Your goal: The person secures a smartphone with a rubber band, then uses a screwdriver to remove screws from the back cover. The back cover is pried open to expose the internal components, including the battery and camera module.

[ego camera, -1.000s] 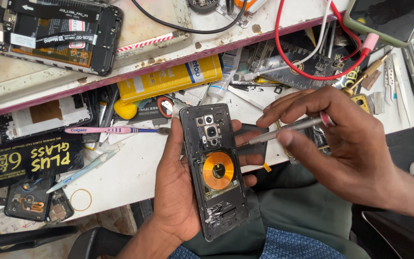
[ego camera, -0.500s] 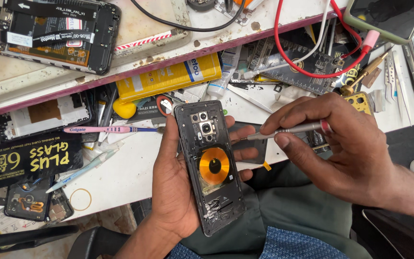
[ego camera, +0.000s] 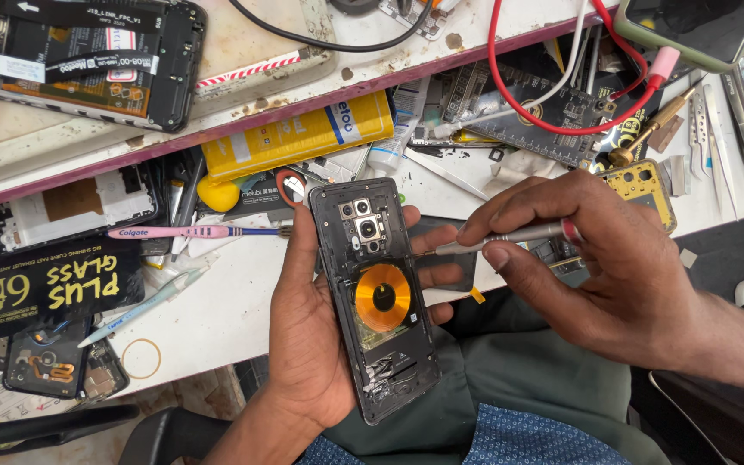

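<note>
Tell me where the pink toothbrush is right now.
In the head view, the pink toothbrush lies on the white bench left of the opened phone, just below the yellow tube.

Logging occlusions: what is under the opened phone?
The left hand cradles the opened phone; its fingers show at the right edge. The palm beneath is covered.
</note>
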